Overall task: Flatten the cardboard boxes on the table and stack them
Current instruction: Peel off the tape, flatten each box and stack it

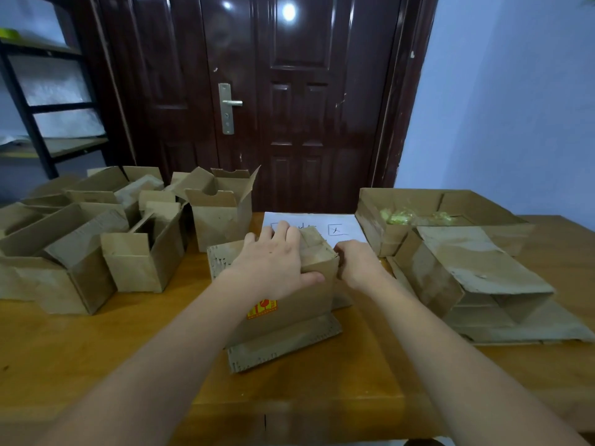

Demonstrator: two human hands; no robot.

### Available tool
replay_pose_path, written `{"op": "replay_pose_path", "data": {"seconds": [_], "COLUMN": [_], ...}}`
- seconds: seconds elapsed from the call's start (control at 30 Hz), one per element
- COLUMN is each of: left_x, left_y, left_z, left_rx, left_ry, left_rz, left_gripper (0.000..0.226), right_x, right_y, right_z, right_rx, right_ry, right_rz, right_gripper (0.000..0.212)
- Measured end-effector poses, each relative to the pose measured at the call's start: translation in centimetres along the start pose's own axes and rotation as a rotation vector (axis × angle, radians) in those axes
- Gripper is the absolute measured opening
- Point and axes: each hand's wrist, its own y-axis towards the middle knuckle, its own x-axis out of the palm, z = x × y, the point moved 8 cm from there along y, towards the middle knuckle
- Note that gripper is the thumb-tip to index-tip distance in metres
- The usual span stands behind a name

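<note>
A small cardboard box [299, 304] with a red and yellow sticker stands in the middle of the wooden table [96, 349], its flaps spread out at front and back. My left hand [273, 262] lies over the box's top, fingers across it and thumb down the front face. My right hand [357, 262] grips the box's right upper edge with curled fingers. Several open, unflattened boxes [135, 255] crowd the left side of the table. At the right lies a pile of flattened and half-collapsed boxes [476, 278].
A white sheet of paper [341, 226] with handwritten characters lies behind the held box. A wide shallow carton [418, 201] with yellow-green tape scraps sits at the back right. A dark door [273, 101] stands behind the table, a black shelf rack [38, 107] at the left.
</note>
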Motion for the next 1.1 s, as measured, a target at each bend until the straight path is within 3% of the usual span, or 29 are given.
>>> {"op": "replay_pose_path", "data": {"seconds": [0.07, 0.17, 0.27, 0.33, 0.5, 0.8, 0.97, 1.1], "left_x": [0.2, 0.5, 0.4, 0.3, 0.2, 0.3, 0.3, 0.0], "left_y": [0.0, 0.0, 0.2, 0.2, 0.2, 0.3, 0.3, 0.7], "left_z": [-0.2, -0.3, -0.2, 0.0, 0.1, 0.1, 0.0, -0.2], "left_rx": [0.002, 0.006, 0.014, 0.019, 0.029, 0.044, 0.041, 0.07], "left_ry": [0.004, 0.007, -0.006, 0.002, 0.014, 0.01, -0.028, -0.081], "left_rz": [0.01, 0.01, 0.016, 0.021, 0.044, 0.05, 0.037, 0.007], "left_gripper": [0.086, 0.088, 0.088, 0.089, 0.083, 0.086, 0.084, 0.083], "right_x": [-0.5, -4.4, -8.9, -10.7, -11.4, -8.7, -9.4, -8.8], "right_y": [0.8, 1.5, 2.5, 3.7, 6.3, 8.2, 7.5, 5.8], "right_z": [1.3, 3.1, 6.1, 8.3, 12.4, 12.4, 11.0, 6.8], "right_rx": [0.046, 0.056, 0.095, 0.138, 0.291, 0.328, 0.214, -0.05], "right_ry": [0.028, 0.142, 0.114, 0.043, -0.042, -0.423, -0.494, -0.356], "right_rz": [0.014, 0.227, 0.411, 0.449, 0.415, 0.123, 0.168, 0.143], "right_gripper": [0.022, 0.024, 0.017, 0.023, 0.03, 0.018, 0.032, 0.036]}}
